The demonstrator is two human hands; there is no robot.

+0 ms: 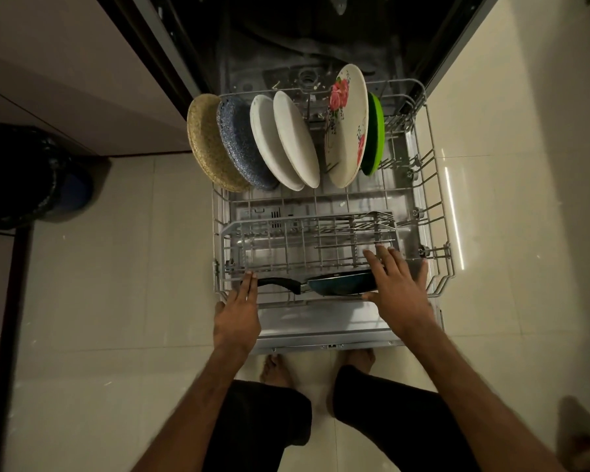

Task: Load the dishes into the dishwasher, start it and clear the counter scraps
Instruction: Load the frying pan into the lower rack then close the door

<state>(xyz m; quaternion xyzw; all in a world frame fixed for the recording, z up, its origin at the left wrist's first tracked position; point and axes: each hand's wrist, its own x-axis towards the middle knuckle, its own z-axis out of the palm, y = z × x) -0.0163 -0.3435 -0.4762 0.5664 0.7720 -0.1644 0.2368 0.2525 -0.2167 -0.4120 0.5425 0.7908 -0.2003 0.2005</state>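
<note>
The dishwasher's lower rack (436, 206) is pulled out over the open door (321, 335). Several plates stand upright in its far half: a tan one (206, 144), a speckled blue one (241, 141), two white ones (286, 141), a flowered one (349, 131) and a green one (375, 134). A grey cutlery basket (286, 243) holds forks (377, 218). A dark blue frying pan (341, 282) with a black handle lies at the rack's near edge. My left hand (237, 313) rests with straight fingers near the handle. My right hand (399, 284) lies spread over the pan's right side.
A dark bin with a black liner (24, 175) stands on the floor at the left. Cabinet fronts (65, 80) run along the upper left. Pale floor tiles (511, 233) lie on both sides of the door. My bare feet (276, 369) stand just before the door.
</note>
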